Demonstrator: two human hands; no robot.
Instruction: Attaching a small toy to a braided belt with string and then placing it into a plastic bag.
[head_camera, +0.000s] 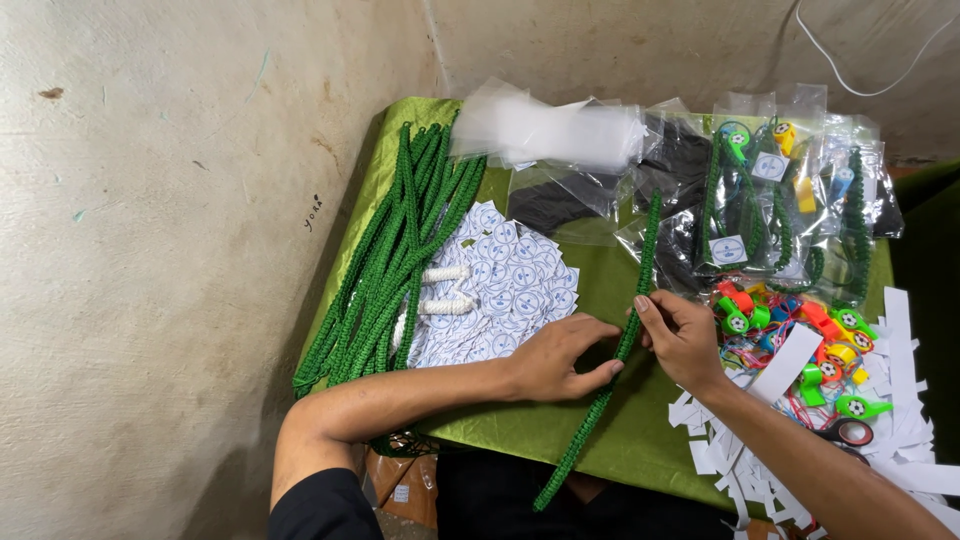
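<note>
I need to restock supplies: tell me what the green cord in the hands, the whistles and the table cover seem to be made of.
Green cord: braided synthetic or cotton yarn, matte; the woven ridges show. The left hand and right hand grip it.
Whistles: moulded plastic, glossy, bright colours.
Table cover: woven fabric, probably synthetic, with a slight sheen and soft creases.

Between the left hand (555, 358) and right hand (682, 338) runs a green braided cord (620, 350), rough and matt; under the grip, slightly shiny green cloth (600, 290); right of it, glossy plastic whistles (800, 340).
</note>
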